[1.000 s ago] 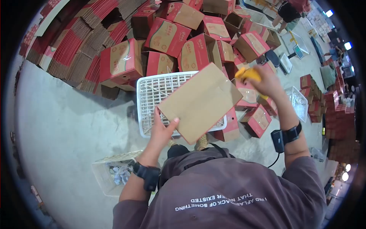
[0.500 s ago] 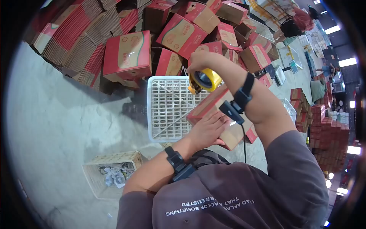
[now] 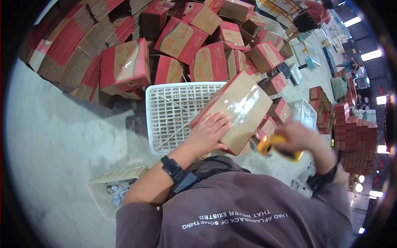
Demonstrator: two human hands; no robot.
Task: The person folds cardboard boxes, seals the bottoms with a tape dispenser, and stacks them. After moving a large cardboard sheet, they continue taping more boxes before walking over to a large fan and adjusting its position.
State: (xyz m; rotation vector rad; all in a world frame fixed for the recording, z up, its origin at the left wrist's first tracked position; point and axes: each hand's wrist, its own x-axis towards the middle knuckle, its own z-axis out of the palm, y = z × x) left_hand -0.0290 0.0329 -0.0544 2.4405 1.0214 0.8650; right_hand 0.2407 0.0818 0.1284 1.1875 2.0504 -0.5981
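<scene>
A red and brown cardboard box rests tilted on an upturned white plastic crate, with shiny clear tape across its upper face. My left hand lies flat on the box near its lower left side, fingers stretched out. Off the box's right side, my right hand grips a yellow tape dispenser; hand and dispenser are smeared by motion.
Many red and brown boxes are heaped beyond the crate. Flattened cartons stand stacked at far left. A cream basket with plastic scraps sits at lower left. Another person is at the upper right.
My right hand has swung with the tape dispenser from the box's far end to its right side. Tape now shows across the box's top. My left hand stays on the box.
</scene>
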